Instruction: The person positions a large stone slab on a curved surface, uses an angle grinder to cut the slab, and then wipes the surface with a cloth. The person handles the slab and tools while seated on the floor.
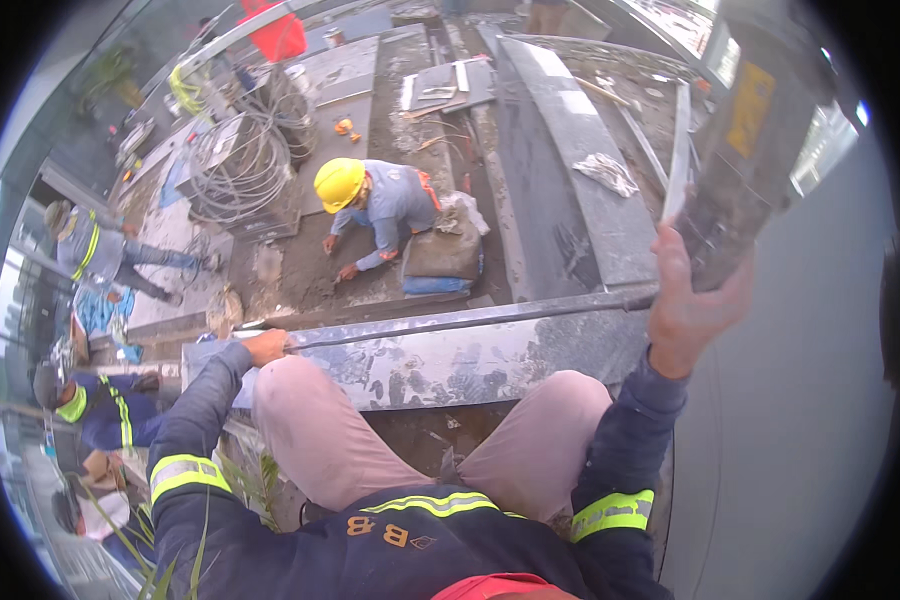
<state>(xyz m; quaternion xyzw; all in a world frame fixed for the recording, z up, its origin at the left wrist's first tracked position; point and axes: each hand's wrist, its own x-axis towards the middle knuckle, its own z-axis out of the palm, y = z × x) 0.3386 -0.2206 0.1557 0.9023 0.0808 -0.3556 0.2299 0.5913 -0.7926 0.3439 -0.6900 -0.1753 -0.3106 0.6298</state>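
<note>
My right hand (pixel 695 300) grips a bulky, dusty grey tool (pixel 755 135) with a yellow label, raised at the upper right. A long thin dark rod (pixel 470 322) runs from beside that hand leftward along a grey stone slab (pixel 450 365) in front of my bent knees. My left hand (pixel 268 347) is closed at the rod's left end, resting by the slab's back edge; its fingertips are small and partly hidden.
A worker in a yellow helmet (pixel 380 210) crouches on dirt ahead. Other workers (pixel 110 250) (pixel 105 410) are at the left. Coiled cables (pixel 240 160) lie behind. Long stone panels (pixel 595 170) slope along the right, beside a smooth grey surface (pixel 780 420). Leaves are at lower left.
</note>
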